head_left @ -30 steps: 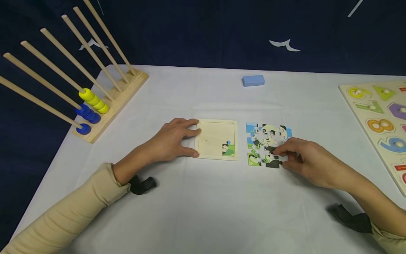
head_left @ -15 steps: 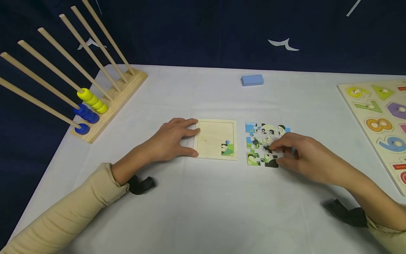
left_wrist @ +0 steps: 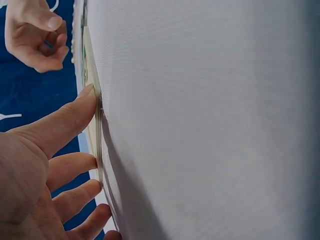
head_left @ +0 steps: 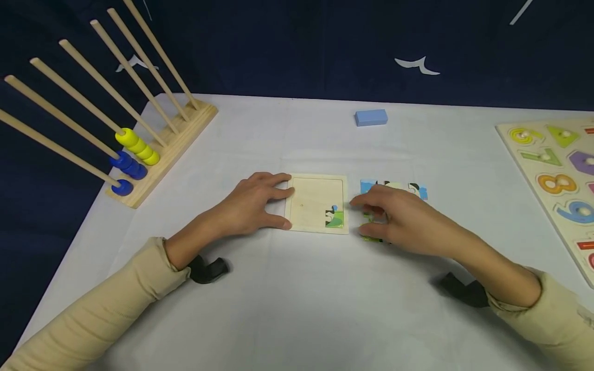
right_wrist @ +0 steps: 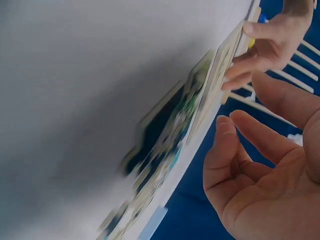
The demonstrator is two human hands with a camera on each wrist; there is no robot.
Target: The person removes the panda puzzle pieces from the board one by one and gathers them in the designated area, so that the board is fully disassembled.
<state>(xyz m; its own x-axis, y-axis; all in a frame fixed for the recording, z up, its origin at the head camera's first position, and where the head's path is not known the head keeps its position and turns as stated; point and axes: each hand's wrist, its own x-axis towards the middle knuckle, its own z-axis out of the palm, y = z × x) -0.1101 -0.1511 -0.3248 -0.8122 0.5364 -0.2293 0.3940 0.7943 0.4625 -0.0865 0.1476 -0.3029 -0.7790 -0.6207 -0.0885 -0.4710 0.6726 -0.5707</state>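
A shallow square wooden puzzle tray (head_left: 315, 191) lies on the white table, with one green-and-black puzzle piece (head_left: 335, 218) in its near right corner. My left hand (head_left: 248, 206) rests along the tray's left side, thumb and fingers spread and their tips at the rim. Just right of the tray, my right hand (head_left: 403, 219) hovers over the loose panda puzzle pieces (head_left: 418, 190) and hides most of them. In the right wrist view, the right hand's thumb and fingertips (right_wrist: 235, 117) stand apart with nothing between them.
A wooden bead rack (head_left: 171, 141) with yellow and blue beads stands at the left. At the back lies a blue block (head_left: 370, 117). A board of numbers and shapes (head_left: 533, 170) lies at the right edge. A dark cloth (head_left: 297, 46) hangs behind the table.
My right hand has moved left from the right side of the loose panda pieces to near the tray's right edge, with its fingers apart. My left hand keeps its place at the tray.
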